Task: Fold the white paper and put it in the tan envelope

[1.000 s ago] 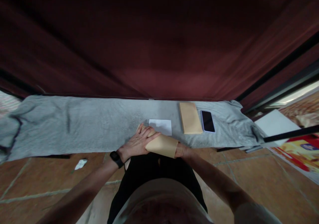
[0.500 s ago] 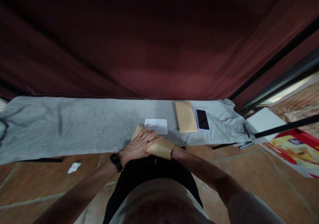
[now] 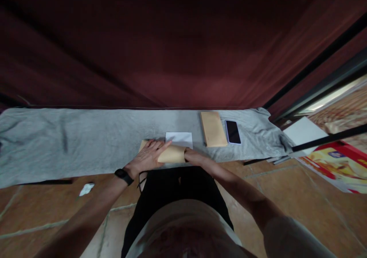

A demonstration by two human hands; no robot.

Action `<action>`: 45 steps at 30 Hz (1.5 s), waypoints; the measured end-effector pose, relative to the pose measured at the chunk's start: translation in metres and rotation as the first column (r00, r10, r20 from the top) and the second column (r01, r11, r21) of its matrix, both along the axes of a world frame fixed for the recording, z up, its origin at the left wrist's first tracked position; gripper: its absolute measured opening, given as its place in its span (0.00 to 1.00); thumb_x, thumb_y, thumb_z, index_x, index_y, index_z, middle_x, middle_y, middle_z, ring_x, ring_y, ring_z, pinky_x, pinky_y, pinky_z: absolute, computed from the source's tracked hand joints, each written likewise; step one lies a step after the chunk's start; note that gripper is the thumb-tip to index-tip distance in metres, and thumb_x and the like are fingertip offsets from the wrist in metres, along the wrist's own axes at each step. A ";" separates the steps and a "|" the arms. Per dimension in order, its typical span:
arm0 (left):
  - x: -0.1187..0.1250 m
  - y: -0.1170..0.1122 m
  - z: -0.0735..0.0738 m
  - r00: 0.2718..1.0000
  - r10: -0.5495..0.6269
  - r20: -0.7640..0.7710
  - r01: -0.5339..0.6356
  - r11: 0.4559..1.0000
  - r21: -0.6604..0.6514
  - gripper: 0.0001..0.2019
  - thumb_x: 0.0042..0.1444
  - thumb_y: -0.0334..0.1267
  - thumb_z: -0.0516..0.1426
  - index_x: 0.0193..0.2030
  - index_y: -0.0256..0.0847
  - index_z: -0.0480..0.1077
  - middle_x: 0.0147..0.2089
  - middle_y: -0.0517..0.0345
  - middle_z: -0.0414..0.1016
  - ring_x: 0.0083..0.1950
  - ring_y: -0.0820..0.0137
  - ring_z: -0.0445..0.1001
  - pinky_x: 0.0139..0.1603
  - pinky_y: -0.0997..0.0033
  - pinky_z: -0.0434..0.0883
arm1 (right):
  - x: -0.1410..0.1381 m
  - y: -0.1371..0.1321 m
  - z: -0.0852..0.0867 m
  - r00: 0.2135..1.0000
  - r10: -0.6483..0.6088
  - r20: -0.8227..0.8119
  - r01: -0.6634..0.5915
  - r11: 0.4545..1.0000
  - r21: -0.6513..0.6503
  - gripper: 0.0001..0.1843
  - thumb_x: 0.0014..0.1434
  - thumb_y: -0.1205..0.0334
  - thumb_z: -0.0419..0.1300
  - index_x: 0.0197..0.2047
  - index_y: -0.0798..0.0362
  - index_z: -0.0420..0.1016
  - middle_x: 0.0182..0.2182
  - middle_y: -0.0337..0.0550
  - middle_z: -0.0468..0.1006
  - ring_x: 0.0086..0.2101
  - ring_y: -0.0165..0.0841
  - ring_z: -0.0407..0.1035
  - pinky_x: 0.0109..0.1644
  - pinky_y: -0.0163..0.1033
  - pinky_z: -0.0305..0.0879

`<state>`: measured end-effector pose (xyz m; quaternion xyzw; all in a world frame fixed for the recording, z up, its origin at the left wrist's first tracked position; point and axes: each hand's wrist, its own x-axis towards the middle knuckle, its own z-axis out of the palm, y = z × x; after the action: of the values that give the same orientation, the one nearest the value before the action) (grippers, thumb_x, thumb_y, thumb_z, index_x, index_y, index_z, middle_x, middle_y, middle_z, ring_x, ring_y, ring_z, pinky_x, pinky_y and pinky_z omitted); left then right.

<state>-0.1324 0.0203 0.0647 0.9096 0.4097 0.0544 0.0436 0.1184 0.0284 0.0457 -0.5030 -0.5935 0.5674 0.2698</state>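
The left hand (image 3: pixel 148 158) lies spread on the brown paper packet (image 3: pixel 173 154) near the front edge of the grey cloth (image 3: pixel 109 143), the right hand (image 3: pixel 192 156) sits in the packet's open end, its fingers too hidden to tell, and gentle pushing should stop rips.
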 end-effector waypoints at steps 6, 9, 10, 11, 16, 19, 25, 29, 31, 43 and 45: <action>-0.007 0.010 -0.001 0.994 0.106 -0.003 -0.106 0.994 -0.021 0.53 0.53 0.49 0.63 0.79 0.45 0.38 0.58 0.46 0.69 0.59 0.51 0.69 0.65 0.52 0.60 | 0.018 0.008 -0.002 0.943 0.031 -0.331 -0.095 0.979 -0.179 0.19 0.57 0.60 0.63 0.53 0.50 0.78 0.44 0.41 0.83 0.44 0.34 0.77 0.49 0.39 0.72; -0.018 0.016 0.001 0.991 0.132 -0.004 -0.132 0.991 -0.020 0.53 0.53 0.50 0.64 0.79 0.45 0.37 0.59 0.45 0.69 0.59 0.51 0.69 0.64 0.52 0.62 | 0.025 0.008 -0.005 0.915 -0.062 -0.400 -0.025 0.978 -0.208 0.23 0.52 0.61 0.67 0.53 0.51 0.78 0.47 0.44 0.83 0.46 0.36 0.76 0.54 0.41 0.71; -0.023 0.018 0.001 0.989 0.150 0.003 -0.150 0.988 -0.019 0.54 0.53 0.51 0.64 0.79 0.44 0.37 0.59 0.44 0.69 0.59 0.50 0.69 0.64 0.52 0.62 | 0.028 0.008 -0.007 0.915 -0.095 -0.393 0.012 0.978 -0.208 0.23 0.52 0.60 0.67 0.52 0.51 0.78 0.48 0.45 0.82 0.46 0.36 0.76 0.54 0.41 0.72; -0.028 0.019 0.002 0.985 0.172 0.013 -0.172 0.985 -0.018 0.54 0.53 0.52 0.64 0.79 0.43 0.37 0.59 0.43 0.69 0.59 0.50 0.69 0.64 0.53 0.63 | 0.032 0.010 -0.009 0.923 -0.124 -0.364 0.054 0.979 -0.196 0.22 0.52 0.60 0.67 0.52 0.50 0.78 0.48 0.45 0.82 0.46 0.36 0.76 0.53 0.42 0.72; -0.055 0.018 0.000 0.967 0.254 0.023 -0.254 0.967 0.006 0.54 0.54 0.54 0.63 0.79 0.42 0.37 0.60 0.42 0.70 0.61 0.48 0.70 0.64 0.52 0.63 | 0.049 0.025 -0.012 0.958 -0.216 0.187 0.190 0.971 0.145 0.14 0.63 0.62 0.58 0.51 0.49 0.77 0.44 0.43 0.82 0.43 0.35 0.76 0.52 0.41 0.72; -0.066 0.018 -0.001 0.961 0.275 0.007 -0.275 0.961 0.013 0.53 0.54 0.53 0.63 0.79 0.43 0.37 0.63 0.42 0.69 0.64 0.48 0.68 0.68 0.48 0.59 | 0.045 0.032 -0.006 0.780 -0.232 0.581 0.074 0.956 0.283 0.14 0.66 0.61 0.59 0.53 0.53 0.74 0.47 0.49 0.81 0.50 0.39 0.74 0.56 0.41 0.69; -0.078 0.019 -0.006 0.948 0.318 -0.014 -0.318 0.948 -0.027 0.54 0.53 0.53 0.63 0.79 0.43 0.36 0.66 0.41 0.67 0.67 0.47 0.66 0.71 0.43 0.52 | 0.008 0.029 0.002 0.517 -0.264 0.814 0.079 0.962 0.262 0.29 0.67 0.48 0.60 0.61 0.61 0.67 0.56 0.65 0.74 0.50 0.47 0.76 0.50 0.44 0.73; -0.085 0.016 -0.015 0.938 0.346 0.010 -0.346 0.938 -0.032 0.55 0.52 0.54 0.64 0.79 0.43 0.36 0.67 0.41 0.66 0.67 0.47 0.65 0.71 0.46 0.54 | -0.008 0.028 0.000 0.469 -0.297 0.832 0.117 0.954 0.274 0.29 0.66 0.51 0.62 0.61 0.63 0.66 0.57 0.69 0.72 0.51 0.47 0.76 0.52 0.45 0.72; -0.087 0.015 -0.018 0.937 0.349 0.023 -0.349 0.937 -0.029 0.55 0.52 0.54 0.64 0.79 0.43 0.37 0.67 0.41 0.65 0.67 0.48 0.65 0.71 0.47 0.54 | -0.008 0.031 -0.003 0.476 -0.311 0.822 0.163 0.950 0.265 0.28 0.64 0.52 0.64 0.59 0.62 0.67 0.54 0.66 0.75 0.50 0.47 0.76 0.52 0.45 0.72; -0.086 0.017 -0.024 0.926 0.372 0.059 -0.369 0.928 -0.050 0.57 0.51 0.56 0.65 0.79 0.42 0.36 0.65 0.42 0.66 0.66 0.47 0.66 0.69 0.48 0.57 | 0.025 0.031 -0.025 0.735 -0.420 0.532 0.292 0.905 0.311 0.07 0.64 0.56 0.59 0.41 0.50 0.74 0.38 0.45 0.79 0.40 0.38 0.75 0.44 0.39 0.69; -0.086 0.017 -0.024 0.924 0.377 0.060 -0.374 0.926 -0.061 0.58 0.50 0.56 0.65 0.79 0.42 0.35 0.65 0.42 0.66 0.66 0.47 0.65 0.69 0.49 0.57 | 0.034 0.027 -0.031 0.792 -0.488 0.366 0.364 0.860 0.359 0.06 0.63 0.57 0.58 0.40 0.50 0.72 0.33 0.41 0.77 0.37 0.36 0.73 0.43 0.39 0.68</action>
<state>-0.2180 0.0373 0.0403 0.8105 0.5757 0.0837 0.0687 0.1525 0.0553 0.0149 -0.6991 -0.5805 0.2744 0.3145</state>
